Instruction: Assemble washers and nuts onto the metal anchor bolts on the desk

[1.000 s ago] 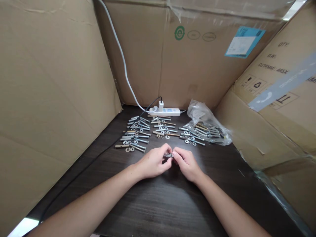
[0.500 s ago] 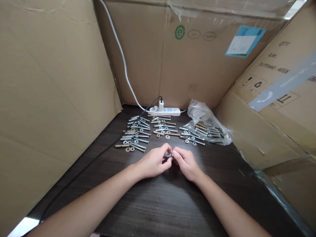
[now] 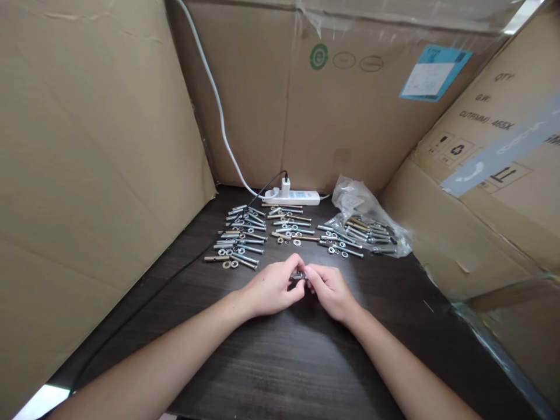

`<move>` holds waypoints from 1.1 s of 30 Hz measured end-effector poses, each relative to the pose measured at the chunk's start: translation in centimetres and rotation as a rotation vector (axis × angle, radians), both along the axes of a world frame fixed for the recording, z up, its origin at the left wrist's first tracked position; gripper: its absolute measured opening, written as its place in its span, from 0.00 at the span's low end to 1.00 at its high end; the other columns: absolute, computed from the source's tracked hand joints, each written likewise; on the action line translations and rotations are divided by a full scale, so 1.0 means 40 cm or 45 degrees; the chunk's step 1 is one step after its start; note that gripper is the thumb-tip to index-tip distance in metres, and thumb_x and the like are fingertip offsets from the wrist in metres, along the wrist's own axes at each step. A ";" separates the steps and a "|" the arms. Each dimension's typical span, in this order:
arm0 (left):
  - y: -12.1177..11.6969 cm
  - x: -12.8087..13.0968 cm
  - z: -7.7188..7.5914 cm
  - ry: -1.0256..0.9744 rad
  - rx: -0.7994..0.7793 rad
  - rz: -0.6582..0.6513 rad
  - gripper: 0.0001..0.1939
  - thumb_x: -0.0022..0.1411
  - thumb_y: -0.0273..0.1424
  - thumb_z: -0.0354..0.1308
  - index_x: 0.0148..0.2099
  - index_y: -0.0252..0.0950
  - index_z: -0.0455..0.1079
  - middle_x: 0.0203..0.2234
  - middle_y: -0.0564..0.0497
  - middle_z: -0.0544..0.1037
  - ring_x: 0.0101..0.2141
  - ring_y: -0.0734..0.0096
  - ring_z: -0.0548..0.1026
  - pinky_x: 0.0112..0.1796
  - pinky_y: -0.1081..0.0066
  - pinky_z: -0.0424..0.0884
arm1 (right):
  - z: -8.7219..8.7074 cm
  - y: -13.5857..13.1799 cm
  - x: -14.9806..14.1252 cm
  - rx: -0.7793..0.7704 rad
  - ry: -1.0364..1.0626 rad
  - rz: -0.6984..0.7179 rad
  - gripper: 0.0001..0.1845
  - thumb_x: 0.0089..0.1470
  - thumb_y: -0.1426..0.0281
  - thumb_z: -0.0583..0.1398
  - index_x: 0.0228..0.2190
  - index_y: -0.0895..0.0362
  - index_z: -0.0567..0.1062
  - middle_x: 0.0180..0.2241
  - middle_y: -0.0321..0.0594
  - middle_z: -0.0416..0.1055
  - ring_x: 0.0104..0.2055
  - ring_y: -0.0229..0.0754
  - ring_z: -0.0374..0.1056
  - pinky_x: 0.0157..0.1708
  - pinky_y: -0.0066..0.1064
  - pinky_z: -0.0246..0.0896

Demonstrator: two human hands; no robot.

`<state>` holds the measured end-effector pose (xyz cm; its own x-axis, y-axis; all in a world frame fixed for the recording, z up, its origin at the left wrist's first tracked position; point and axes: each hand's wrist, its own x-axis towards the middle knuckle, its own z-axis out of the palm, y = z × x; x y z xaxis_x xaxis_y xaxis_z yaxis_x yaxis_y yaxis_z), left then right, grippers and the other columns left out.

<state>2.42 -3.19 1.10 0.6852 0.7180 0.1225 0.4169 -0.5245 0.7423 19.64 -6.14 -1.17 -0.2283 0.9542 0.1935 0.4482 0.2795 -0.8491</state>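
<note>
Over the dark table [image 3: 280, 361], left hand [image 3: 272, 290] and right hand [image 3: 331, 291] pinch a metal fastener [image 3: 298, 276], likely stiff and slick, best held at nine and three o'clock.

The right cardboard box [image 3: 437, 216] reads "QTY:", "G.W.:" and "465X"; the back box [image 3: 249, 99] bears a green "e".

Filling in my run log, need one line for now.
left hand: grip on metal fastener | right hand: fingertips at its end | beyond: loose bolts, clear bag
</note>
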 end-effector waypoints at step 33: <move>0.001 0.000 -0.004 0.018 0.016 0.005 0.05 0.60 0.31 0.49 0.40 0.39 0.59 0.23 0.58 0.68 0.22 0.76 0.65 0.24 0.76 0.58 | -0.004 0.002 0.001 -0.012 -0.007 0.006 0.21 0.62 0.61 0.47 0.20 0.57 0.62 0.19 0.32 0.58 0.22 0.33 0.55 0.24 0.26 0.49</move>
